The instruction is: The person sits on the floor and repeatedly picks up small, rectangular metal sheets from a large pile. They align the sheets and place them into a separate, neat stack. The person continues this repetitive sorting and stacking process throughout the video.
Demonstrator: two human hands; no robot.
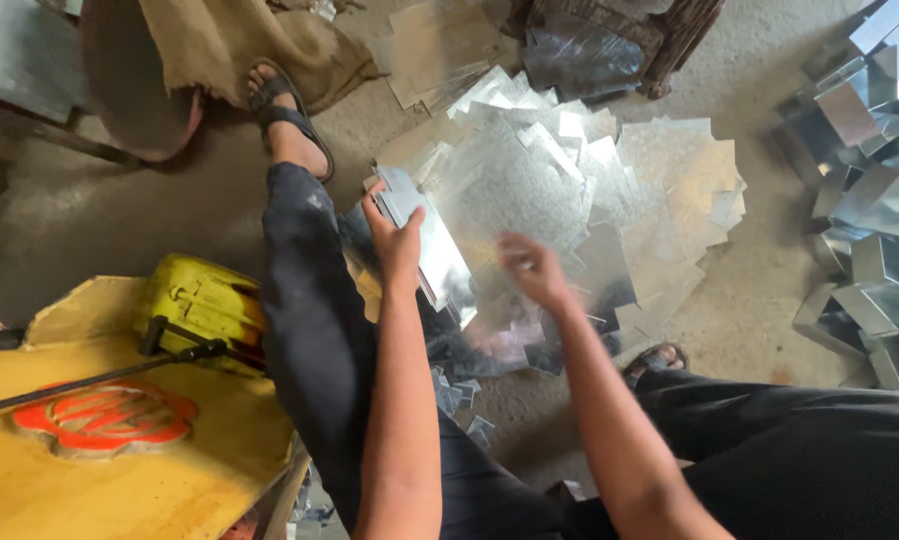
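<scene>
My left hand point(397, 238) grips a stack of flat shiny metal sheets point(432, 250), held on edge beside my left knee. My right hand point(532, 268) hovers, blurred, just right of that stack with its fingers loosely curled and nothing visible in it. Below both hands lies a large spread of cut galvanised metal sheets point(590, 170) on the concrete floor. My left leg in dark trousers point(315, 330) stretches forward, its foot in a black sandal point(290, 125). My right foot in a sandal point(655, 358) sits near the pile's near edge.
A yellow machine with a black lever and a red flower-shaped mark point(110, 415) stands at the lower left. Folded metal boxes point(875, 210) are heaped at the right. Small metal offcuts point(460, 395) lie between my legs. Brown sacking point(230, 45) and more sheets point(580, 55) lie at the far side.
</scene>
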